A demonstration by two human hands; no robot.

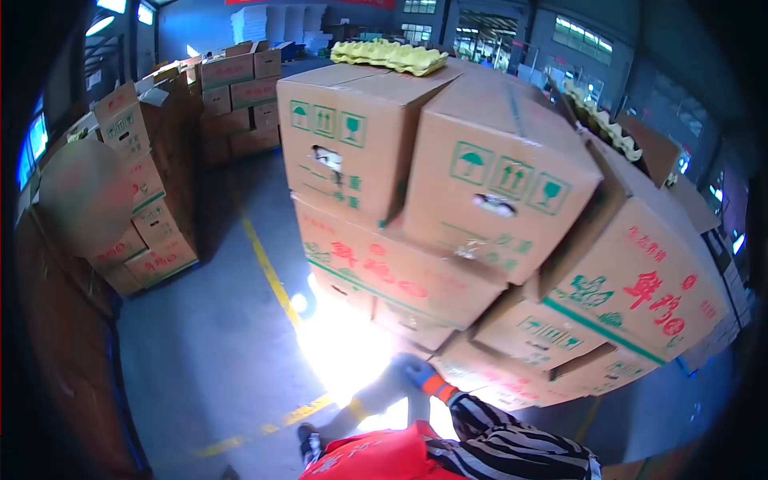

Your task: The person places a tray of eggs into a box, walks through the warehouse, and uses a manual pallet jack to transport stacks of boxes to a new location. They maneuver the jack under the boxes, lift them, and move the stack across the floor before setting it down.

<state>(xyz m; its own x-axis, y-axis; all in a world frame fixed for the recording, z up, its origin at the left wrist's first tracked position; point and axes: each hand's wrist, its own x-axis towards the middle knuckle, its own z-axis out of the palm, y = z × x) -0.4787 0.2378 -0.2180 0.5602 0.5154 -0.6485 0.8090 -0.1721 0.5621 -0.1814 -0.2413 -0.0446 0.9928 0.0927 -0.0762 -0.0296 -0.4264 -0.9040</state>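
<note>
My right hand [415, 373], in a dark glove with an orange cuff, hangs low in front of my body beside the lower cartons of a stack. Its fingers are washed out by glare, so I cannot tell whether they are closed. A black-and-white striped sleeve covers that arm. Nearest above the hand is a cardboard carton [412, 320] low in the stack. Higher up sit two large cartons [500, 180] with green handling symbols and torn hand holes. A yellow egg tray [390, 56] lies on top. My left hand is out of view.
To the right, another carton [640, 280] with red and green print belongs to the same stack. More stacked cartons [160, 220] stand at the left and back. A yellow line [268, 264] runs along the grey floor, with strong glare beside it.
</note>
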